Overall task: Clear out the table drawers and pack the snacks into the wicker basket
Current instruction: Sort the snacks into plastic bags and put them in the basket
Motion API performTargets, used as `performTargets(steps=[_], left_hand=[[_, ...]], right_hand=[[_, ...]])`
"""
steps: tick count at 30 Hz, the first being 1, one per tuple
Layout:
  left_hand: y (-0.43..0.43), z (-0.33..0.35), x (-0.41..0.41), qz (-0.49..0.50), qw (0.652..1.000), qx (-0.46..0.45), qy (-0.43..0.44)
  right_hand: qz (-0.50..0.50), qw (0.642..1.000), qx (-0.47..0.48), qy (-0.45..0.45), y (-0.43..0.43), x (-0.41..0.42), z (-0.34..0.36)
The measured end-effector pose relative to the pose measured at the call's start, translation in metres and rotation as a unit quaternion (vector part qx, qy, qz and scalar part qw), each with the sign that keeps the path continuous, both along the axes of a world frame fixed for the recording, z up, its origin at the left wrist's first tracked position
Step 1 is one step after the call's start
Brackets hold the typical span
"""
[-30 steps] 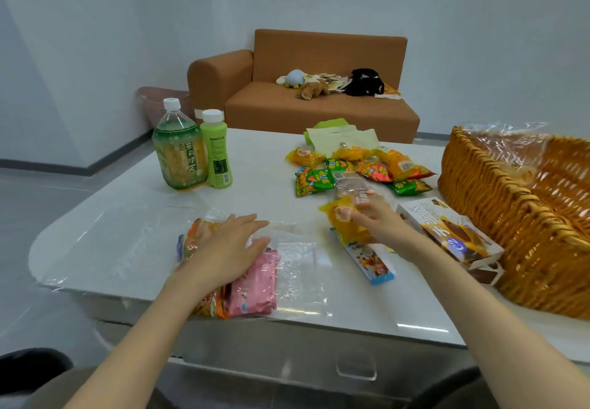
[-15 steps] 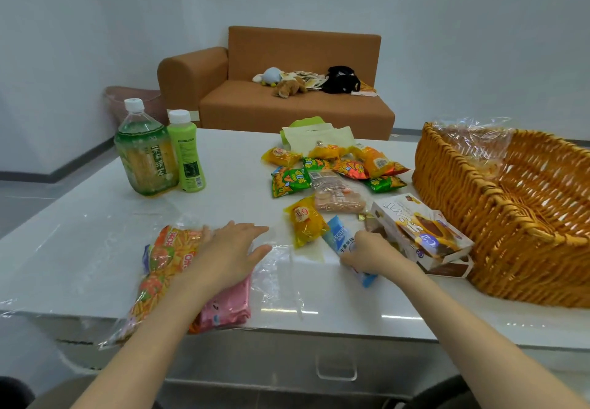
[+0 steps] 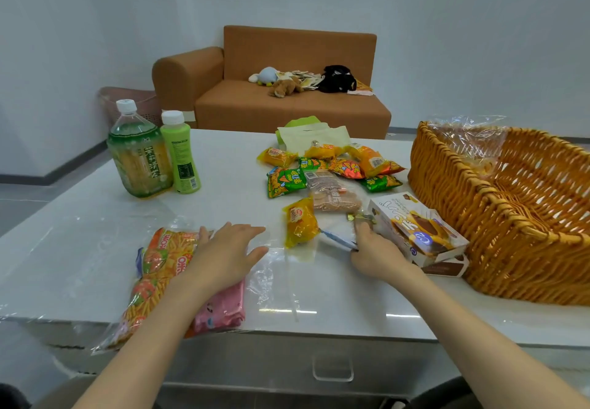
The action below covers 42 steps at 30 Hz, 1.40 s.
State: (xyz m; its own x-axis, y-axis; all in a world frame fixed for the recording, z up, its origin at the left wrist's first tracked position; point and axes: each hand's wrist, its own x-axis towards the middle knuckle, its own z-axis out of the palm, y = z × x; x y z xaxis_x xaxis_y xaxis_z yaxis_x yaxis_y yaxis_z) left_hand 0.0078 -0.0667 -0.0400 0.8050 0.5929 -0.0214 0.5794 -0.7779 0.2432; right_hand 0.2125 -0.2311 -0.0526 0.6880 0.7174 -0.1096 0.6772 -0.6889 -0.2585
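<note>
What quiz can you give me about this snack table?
1. True or false: the big bottle and the slim bottle both have white caps.
2. The left hand rests flat on: A) a clear bag of snacks; B) a bottle; C) the sofa.
3. Which hand is nearer the basket?
Key: 1 true. 2 A. 3 The right hand, which pinches a blue packet beside the box.
</note>
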Motion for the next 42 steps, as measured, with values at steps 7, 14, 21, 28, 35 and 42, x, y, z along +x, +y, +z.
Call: performTargets(steps=[7, 14, 21, 28, 35, 42], left_hand=[[0.006, 0.003, -0.014, 0.017, 1.0, 0.003, 0.005], [0.011, 0.007, -0.027, 0.043, 0.999, 0.005, -0.018], [0.019, 0.007, -0.037, 0.068, 0.998, 0.005, -0.016], [0.025, 0.006, -0.045, 0.09, 0.995, 0.007, -0.033], [0.02, 0.007, -0.049, 0.09, 0.995, 0.005, -0.03], [0.0, 0.014, -0.037, 0.041, 0.991, -0.008, -0.124]], right_hand=[[0.066, 0.993, 0.058, 0.078, 0.006, -0.027, 0.016], [-0.126, 0.903, 0.257, 0.319, 0.014, -0.008, 0.037], [-0.114, 0.962, 0.118, 0.218, 0.04, -0.015, -0.002], [-0.087, 0.972, 0.089, 0.197, 0.032, -0.018, 0.008], [-0.141, 0.96, 0.135, 0.2, 0.015, -0.007, 0.006], [-0.093, 0.989, 0.098, 0.059, -0.003, -0.006, 0.011]])
